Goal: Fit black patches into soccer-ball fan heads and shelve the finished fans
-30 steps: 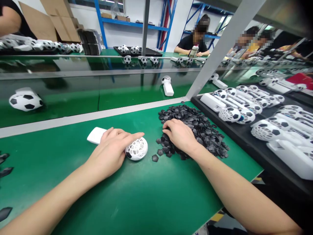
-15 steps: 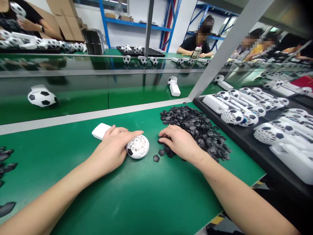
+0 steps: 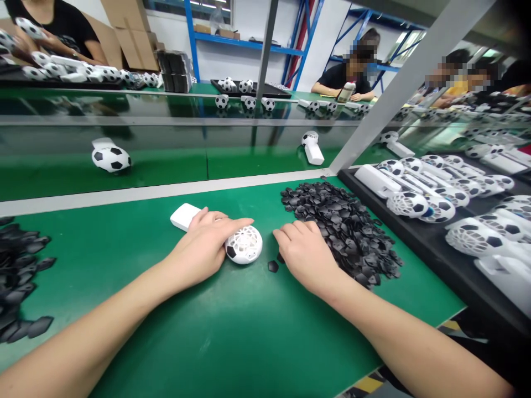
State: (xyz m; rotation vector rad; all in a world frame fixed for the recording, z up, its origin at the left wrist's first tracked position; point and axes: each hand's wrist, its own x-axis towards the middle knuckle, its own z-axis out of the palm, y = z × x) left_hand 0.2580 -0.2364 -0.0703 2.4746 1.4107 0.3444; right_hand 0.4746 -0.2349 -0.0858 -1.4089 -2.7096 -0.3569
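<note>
A white hand fan with a football-patterned round head lies flat on the green table. My left hand rests over its white handle and holds it down, forefinger stretched along the head. My right hand lies palm down at the near left edge of a pile of small black pentagon pieces, fingers spread on the loose pieces. One black piece lies alone between the fan head and my right hand.
A black tray at the right holds several finished fans. More black pieces lie at the left edge. A conveyor belt behind the table carries fans. Other people sit at benches beyond.
My right hand has drawn back from the middle of the black pile to its near left edge, towards the fan. My left hand stays on the fan. The view has shifted left.
</note>
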